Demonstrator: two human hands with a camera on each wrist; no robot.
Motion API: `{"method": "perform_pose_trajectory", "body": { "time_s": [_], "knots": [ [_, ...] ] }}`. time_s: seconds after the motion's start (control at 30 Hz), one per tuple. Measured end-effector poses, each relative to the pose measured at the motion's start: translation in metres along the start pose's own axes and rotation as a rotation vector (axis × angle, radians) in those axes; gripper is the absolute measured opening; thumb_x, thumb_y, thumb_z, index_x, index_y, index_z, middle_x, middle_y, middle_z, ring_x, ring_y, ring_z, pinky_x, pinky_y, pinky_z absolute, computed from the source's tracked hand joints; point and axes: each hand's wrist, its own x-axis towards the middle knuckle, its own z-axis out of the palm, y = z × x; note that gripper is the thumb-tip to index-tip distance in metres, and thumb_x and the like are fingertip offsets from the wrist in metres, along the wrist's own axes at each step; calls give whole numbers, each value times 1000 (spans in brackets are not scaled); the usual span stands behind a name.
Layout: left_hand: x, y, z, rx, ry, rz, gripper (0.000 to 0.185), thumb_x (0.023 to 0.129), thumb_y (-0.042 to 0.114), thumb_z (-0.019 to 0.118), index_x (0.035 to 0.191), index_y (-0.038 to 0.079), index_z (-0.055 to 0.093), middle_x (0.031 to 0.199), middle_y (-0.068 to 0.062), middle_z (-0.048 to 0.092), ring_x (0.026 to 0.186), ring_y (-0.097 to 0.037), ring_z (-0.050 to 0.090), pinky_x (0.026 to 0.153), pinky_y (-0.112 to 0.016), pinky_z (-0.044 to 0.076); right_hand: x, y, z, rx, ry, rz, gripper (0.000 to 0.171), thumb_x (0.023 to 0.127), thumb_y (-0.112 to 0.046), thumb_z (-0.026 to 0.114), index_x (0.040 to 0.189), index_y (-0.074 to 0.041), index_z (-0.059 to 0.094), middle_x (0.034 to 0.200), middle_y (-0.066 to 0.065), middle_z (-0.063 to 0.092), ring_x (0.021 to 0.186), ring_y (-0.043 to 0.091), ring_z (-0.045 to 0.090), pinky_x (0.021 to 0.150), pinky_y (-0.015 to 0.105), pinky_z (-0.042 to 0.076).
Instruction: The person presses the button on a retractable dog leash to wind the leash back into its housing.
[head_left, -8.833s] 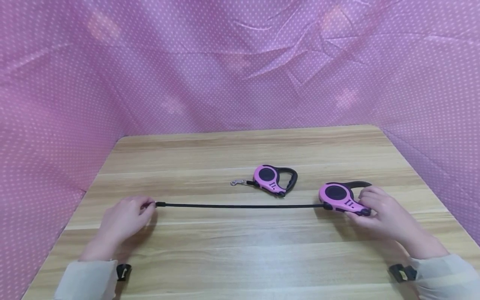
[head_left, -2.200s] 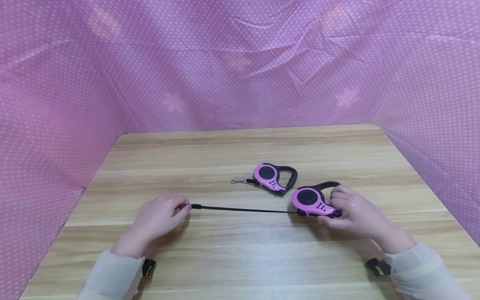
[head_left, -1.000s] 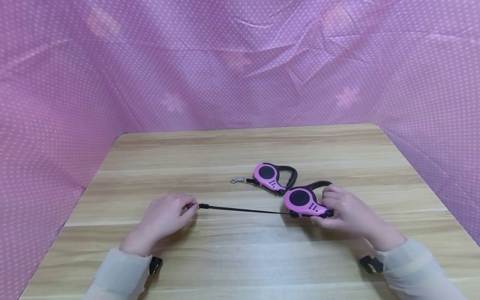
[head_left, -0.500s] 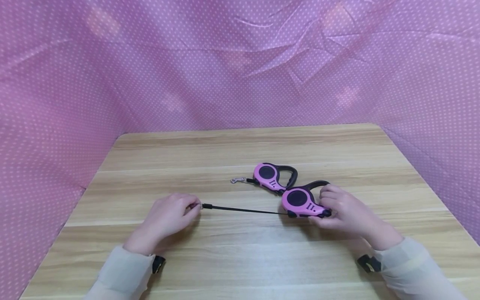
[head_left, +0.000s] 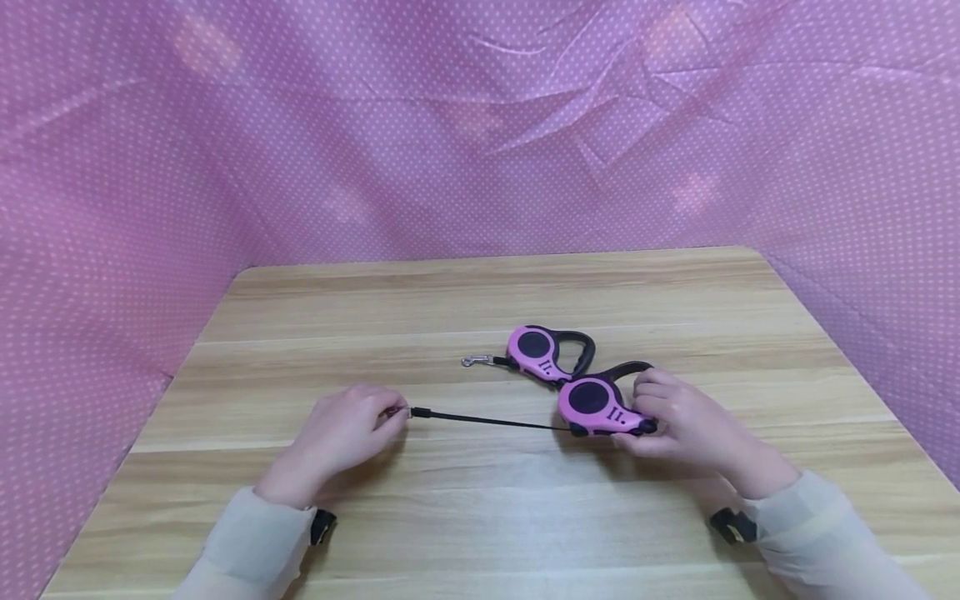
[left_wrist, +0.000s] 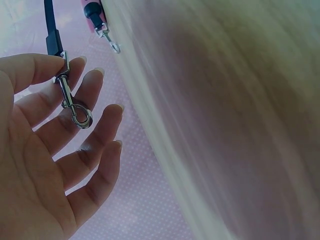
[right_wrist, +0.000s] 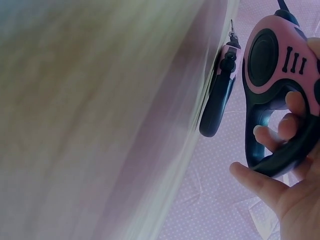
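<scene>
My right hand grips a pink and black retractable dog leash by its black loop handle; in the right wrist view several fingers pass through the handle. A black cord runs left from its casing to my left hand. There, thumb and index finger pinch the silver snap hook at the cord's end, the other fingers loosely bent. A second, similar leash lies just behind the held one, its own snap hook pointing left. The two casings overlap slightly in the head view.
The wood-grain table fills the lower part of the head view. Pink dotted cloth hangs behind it and along both sides. A black wrist mount sits at the left sleeve, another at the right.
Since the earliest frame, my hands have come closer together and the stretched cord has become much shorter. The held leash has moved left, up to the second leash, which stays in place.
</scene>
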Motion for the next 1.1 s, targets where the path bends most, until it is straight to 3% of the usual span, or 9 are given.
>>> {"method": "perform_pose_trajectory", "body": {
  "time_s": [0.33,0.9,1.1],
  "knots": [
    [1,1,1,-1,0,12,14,94,32,62,97,25,74,92,10,72,88,-14,66,70,-39,54,2,-1,1,0,-6,2,33,76,-41,80,70,-15,60,80,-4,64,85,13,56,78,25,50],
    [3,6,2,-13,-16,32,15,95,31,61,97,23,74,83,12,68,71,-5,56,66,-32,50,7,-2,4,25,-4,-17,34,84,-42,75,70,-16,60,81,-5,61,80,9,52,73,23,49],
    [2,7,4,-4,-8,51,15,95,32,61,96,23,73,86,11,69,75,-7,60,67,-33,51,7,-3,5,32,-5,-13,32,83,-42,76,71,-16,60,81,-5,61,81,10,53,73,24,49]
  ]
}}
